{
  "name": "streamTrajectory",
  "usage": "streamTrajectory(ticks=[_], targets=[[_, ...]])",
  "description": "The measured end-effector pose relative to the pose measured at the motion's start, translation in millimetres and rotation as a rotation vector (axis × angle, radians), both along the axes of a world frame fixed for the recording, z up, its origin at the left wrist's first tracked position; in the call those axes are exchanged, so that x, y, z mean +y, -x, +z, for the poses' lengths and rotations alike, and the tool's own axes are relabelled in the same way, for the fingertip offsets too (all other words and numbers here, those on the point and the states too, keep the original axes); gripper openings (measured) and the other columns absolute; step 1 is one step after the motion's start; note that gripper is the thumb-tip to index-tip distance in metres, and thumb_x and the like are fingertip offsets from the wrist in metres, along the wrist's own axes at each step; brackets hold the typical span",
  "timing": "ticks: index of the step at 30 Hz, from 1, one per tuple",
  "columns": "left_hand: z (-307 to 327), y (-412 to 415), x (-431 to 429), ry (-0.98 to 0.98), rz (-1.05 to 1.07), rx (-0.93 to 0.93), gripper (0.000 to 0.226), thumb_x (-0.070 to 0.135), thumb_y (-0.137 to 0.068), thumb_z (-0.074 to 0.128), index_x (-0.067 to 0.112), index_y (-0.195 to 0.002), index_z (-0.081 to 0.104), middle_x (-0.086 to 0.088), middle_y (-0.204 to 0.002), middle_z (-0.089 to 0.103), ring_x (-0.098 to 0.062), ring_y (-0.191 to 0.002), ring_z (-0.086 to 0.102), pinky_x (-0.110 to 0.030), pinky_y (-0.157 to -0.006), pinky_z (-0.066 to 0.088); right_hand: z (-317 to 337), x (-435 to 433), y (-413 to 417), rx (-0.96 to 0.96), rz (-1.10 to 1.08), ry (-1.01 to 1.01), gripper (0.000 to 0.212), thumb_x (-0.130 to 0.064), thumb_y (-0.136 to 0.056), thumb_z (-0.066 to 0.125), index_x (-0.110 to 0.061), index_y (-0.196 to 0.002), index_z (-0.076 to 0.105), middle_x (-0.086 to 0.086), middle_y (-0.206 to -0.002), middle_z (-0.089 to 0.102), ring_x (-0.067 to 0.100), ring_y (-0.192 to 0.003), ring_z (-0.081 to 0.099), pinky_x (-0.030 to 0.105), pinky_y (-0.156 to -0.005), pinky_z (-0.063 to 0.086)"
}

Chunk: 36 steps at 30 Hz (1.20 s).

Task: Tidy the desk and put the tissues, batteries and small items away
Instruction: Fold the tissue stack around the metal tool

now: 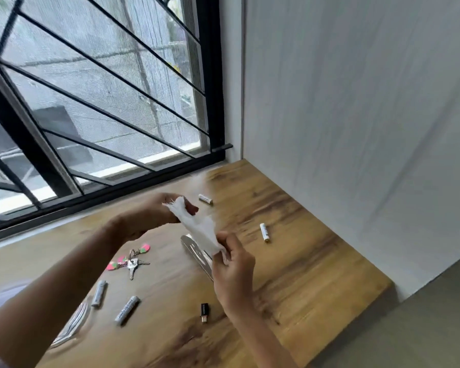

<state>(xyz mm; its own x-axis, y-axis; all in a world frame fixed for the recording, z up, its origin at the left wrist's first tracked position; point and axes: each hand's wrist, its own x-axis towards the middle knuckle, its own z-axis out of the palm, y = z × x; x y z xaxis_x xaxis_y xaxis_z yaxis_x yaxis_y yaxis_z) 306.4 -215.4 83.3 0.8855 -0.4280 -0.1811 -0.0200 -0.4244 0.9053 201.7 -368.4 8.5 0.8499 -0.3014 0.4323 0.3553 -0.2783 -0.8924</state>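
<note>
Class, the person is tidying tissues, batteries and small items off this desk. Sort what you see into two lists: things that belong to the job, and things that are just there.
Job:
tissue, held by left hand and right hand
four batteries
keys
black adapter

Just there:
window bars
wall
desk

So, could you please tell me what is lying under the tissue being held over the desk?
Under the tissue, stretched between the left hand and right hand, lies a shiny silver packet on the desk. Its near end is covered by the right hand, so its contents can't be seen.
</note>
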Motion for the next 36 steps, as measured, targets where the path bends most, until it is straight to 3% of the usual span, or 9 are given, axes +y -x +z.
streamTrajectory(ticks=[5,10,13,16,20,23,26,31,36], targets=[[-12,-4,3,-0.091,0.0,-0.024,0.016,0.003,-0.066,0.063,0.012,-0.078,0.07,0.01,-0.081,0.074,0.001,-0.081,0.066,-0.01,-0.069,0.05,-23,4,0,0.003,0.016,0.12,0.046,0.01,-0.073,0.055,-0.029,-0.098,0.054,-0.003,-0.086,0.069,0.01,-0.078,0.065,0.027,-0.067,0.055],[-16,-7,12,-0.174,0.045,-0.029,0.04,0.0,-0.051,0.042,0.02,-0.067,0.073,0.005,-0.095,0.074,-0.009,-0.088,0.066,-0.023,-0.081,0.05,-37,7,3,0.041,0.011,0.136,0.051,0.011,-0.068,0.051,-0.027,-0.101,0.057,-0.003,-0.092,0.07,0.01,-0.085,0.065,0.03,-0.072,0.054],[-10,-3,15,-0.22,0.0,-0.035,0.029,0.008,-0.052,0.048,0.017,-0.069,0.071,-0.005,-0.09,0.074,-0.011,-0.081,0.064,-0.018,-0.072,0.049,-38,11,5,0.085,0.049,0.14,0.051,0.009,-0.068,0.045,-0.024,-0.105,0.059,-0.003,-0.096,0.07,0.017,-0.083,0.066,0.034,-0.074,0.054],[-3,3,17,-0.218,-0.002,-0.04,0.019,0.017,-0.058,0.055,0.012,-0.07,0.07,-0.003,-0.079,0.074,0.0,-0.066,0.062,-0.007,-0.059,0.046,-34,13,7,0.068,0.097,0.132,0.053,0.009,-0.069,0.044,-0.024,-0.107,0.058,0.0,-0.098,0.069,0.017,-0.084,0.065,0.032,-0.079,0.054],[0,6,17,-0.15,0.092,-0.028,0.028,0.016,-0.064,0.054,0.004,-0.083,0.07,0.008,-0.065,0.071,0.006,-0.055,0.059,-0.004,-0.047,0.041,-32,13,5,0.048,0.084,0.146,0.049,0.009,-0.072,0.048,-0.026,-0.106,0.052,0.003,-0.097,0.068,0.015,-0.089,0.064,0.027,-0.081,0.052],[-3,9,16,-0.125,0.15,-0.038,0.027,0.021,-0.064,0.057,0.004,-0.081,0.071,0.002,-0.07,0.074,0.001,-0.06,0.064,-0.007,-0.05,0.046,-33,13,4,0.065,0.036,0.167,0.04,0.003,-0.077,0.051,-0.028,-0.102,0.048,0.006,-0.086,0.067,0.018,-0.076,0.061,0.027,-0.069,0.049],[-9,10,14,-0.169,0.195,-0.049,0.029,0.024,-0.061,0.058,0.004,-0.076,0.072,-0.006,-0.075,0.073,-0.008,-0.067,0.065,-0.013,-0.059,0.054,-37,14,6,0.074,0.003,0.167,0.024,-0.008,-0.083,0.049,-0.024,-0.101,0.049,0.008,-0.082,0.066,0.019,-0.073,0.061,0.025,-0.066,0.047],[-12,17,10,-0.167,0.297,-0.068,0.022,0.018,-0.061,0.049,0.005,-0.065,0.066,0.002,-0.053,0.067,-0.003,-0.051,0.062,-0.013,-0.05,0.05,-35,13,6,0.072,0.062,0.188,0.026,-0.004,-0.087,0.046,-0.026,-0.102,0.044,0.008,-0.081,0.064,0.021,-0.073,0.06,0.027,-0.065,0.045],[-3,22,11,-0.068,0.373,-0.125,0.033,0.018,-0.063,0.047,-0.005,-0.078,0.064,0.0,-0.057,0.069,-0.005,-0.052,0.067,-0.013,-0.047,0.049,-23,17,3,-0.01,0.136,0.228,0.018,-0.011,-0.091,0.037,-0.023,-0.105,0.038,0.013,-0.088,0.064,0.026,-0.076,0.059,0.03,-0.065,0.044]])
